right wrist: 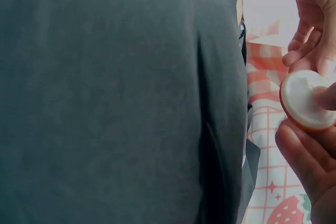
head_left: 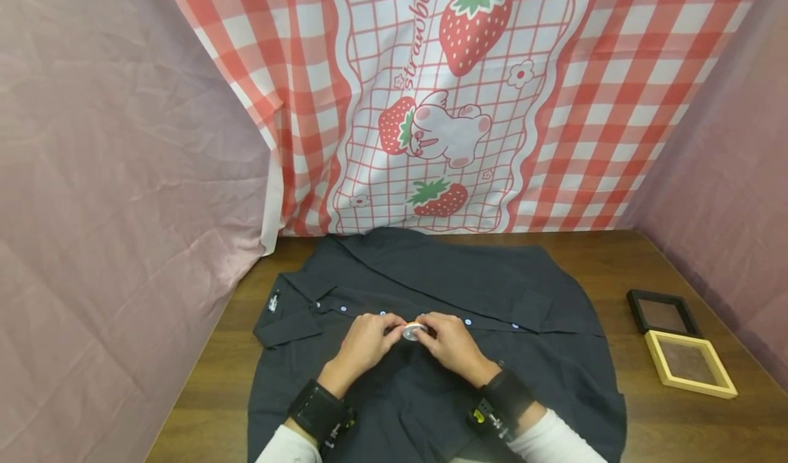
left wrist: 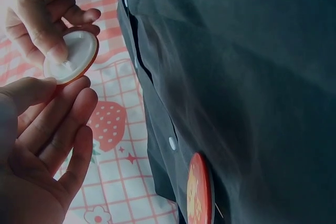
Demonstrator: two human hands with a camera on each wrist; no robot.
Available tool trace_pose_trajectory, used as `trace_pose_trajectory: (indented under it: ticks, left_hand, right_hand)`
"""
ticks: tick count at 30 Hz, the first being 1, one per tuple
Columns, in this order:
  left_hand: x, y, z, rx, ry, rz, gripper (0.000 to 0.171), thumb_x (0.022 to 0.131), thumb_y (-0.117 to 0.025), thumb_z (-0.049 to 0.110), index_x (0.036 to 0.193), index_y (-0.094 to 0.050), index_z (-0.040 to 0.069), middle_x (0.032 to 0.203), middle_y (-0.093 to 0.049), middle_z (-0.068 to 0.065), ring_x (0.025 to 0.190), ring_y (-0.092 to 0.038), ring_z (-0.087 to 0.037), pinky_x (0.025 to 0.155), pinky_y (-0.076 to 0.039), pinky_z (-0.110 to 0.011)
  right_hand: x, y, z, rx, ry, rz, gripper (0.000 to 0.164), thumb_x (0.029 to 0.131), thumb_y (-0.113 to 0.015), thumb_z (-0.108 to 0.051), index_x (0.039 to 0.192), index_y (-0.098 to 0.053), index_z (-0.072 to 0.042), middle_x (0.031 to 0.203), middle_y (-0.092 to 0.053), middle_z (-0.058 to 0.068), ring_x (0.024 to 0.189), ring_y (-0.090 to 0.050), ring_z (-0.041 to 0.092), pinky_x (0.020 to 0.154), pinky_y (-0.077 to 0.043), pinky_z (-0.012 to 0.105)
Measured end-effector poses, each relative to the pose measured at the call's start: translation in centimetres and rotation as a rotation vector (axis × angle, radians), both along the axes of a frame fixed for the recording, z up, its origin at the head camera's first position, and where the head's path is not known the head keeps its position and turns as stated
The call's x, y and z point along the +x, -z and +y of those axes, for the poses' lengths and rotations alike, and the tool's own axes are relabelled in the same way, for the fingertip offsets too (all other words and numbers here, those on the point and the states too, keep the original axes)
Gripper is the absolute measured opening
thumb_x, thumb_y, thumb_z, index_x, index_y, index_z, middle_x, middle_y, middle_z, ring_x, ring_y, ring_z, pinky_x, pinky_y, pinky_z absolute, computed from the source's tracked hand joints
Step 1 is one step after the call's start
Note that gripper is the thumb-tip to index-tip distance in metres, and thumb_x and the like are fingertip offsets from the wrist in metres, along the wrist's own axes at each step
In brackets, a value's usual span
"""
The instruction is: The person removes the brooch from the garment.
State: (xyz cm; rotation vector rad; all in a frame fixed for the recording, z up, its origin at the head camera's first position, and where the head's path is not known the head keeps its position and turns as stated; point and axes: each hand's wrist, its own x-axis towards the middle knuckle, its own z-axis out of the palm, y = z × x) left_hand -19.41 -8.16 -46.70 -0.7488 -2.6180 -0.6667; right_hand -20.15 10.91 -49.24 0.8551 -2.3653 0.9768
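Both hands hold one round pin badge point(head_left: 414, 332) above a dark button shirt point(head_left: 517, 381), its white back point(left wrist: 79, 59) facing up and an orange-red rim showing. My left hand point(head_left: 364, 343) pinches the badge's edge between thumb and fingers. Across from it, my right hand point(head_left: 454, 343) grips the other side, thumb pressed on the white back point(right wrist: 299, 100). A second badge, red with a yellow design point(left wrist: 199, 190), sits on the shirt in the left wrist view, with a thin pin beside it. The right thumb hides part of the held badge's back.
The shirt lies spread on a wooden table point(head_left: 209, 374), its collar point(head_left: 289, 319) to the left. At the right are a black frame point(head_left: 634, 311) and a yellow frame point(head_left: 661, 367). A red checked strawberry cloth point(head_left: 566, 176) hangs behind, with pink cloth point(head_left: 123, 210) at the sides.
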Motion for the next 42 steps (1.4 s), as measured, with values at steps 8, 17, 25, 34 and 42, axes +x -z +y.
trace_pose_trajectory:
  ticks: [8,17,25,34,42]
  left_hand:
    - [-0.02,-0.09,-0.08,0.029,0.007,-0.044,0.009,0.089,-0.070,0.024,0.091,-0.076,0.018,0.081,-0.075,0.006,0.060,-0.056,-0.004,0.055,-0.045,-0.020]
    - [0.04,0.18,-0.07,0.050,-0.004,-0.071,0.009,0.089,-0.069,0.024,0.092,-0.076,0.018,0.086,-0.076,0.005,0.067,-0.065,-0.007,0.058,-0.050,-0.023]
    - [0.02,0.36,-0.13,0.078,-0.009,-0.069,0.008,0.088,-0.071,0.024,0.092,-0.077,0.020,0.083,-0.076,0.007,0.061,-0.057,-0.004,0.056,-0.047,-0.021]
    - [-0.08,0.65,-0.11,0.082,0.003,-0.039,0.008,0.087,-0.072,0.023,0.092,-0.077,0.019,0.081,-0.076,0.006,0.060,-0.057,-0.004,0.057,-0.049,-0.022]
    - [-0.03,0.71,0.03,0.108,0.017,-0.022,0.007,0.086,-0.073,0.021,0.091,-0.077,0.017,0.082,-0.076,0.005,0.065,-0.065,-0.007,0.060,-0.052,-0.025]
  right_hand:
    - [0.03,0.11,0.20,-0.091,-0.031,-0.065,0.005,0.083,-0.075,-0.007,0.087,-0.072,-0.007,0.077,-0.067,0.000,0.063,-0.051,-0.004,0.054,-0.046,0.014]
    - [0.16,0.12,0.30,-0.136,-0.056,-0.125,0.006,0.083,-0.075,-0.006,0.088,-0.072,-0.005,0.076,-0.068,0.002,0.058,-0.051,-0.006,0.049,-0.046,0.013]
    - [0.20,0.10,0.35,-0.160,-0.078,-0.186,0.004,0.085,-0.073,-0.006,0.087,-0.071,-0.003,0.069,-0.063,0.000,0.054,-0.051,-0.006,0.045,-0.047,0.016]
    - [0.16,0.23,0.35,-0.157,-0.062,-0.198,0.006,0.083,-0.075,-0.005,0.088,-0.072,-0.005,0.071,-0.066,0.001,0.057,-0.051,-0.006,0.048,-0.047,0.016]
    - [-0.03,0.34,0.42,-0.135,-0.027,-0.182,0.008,0.080,-0.078,-0.007,0.086,-0.073,-0.007,0.074,-0.067,-0.001,0.062,-0.051,-0.002,0.054,-0.046,0.015]
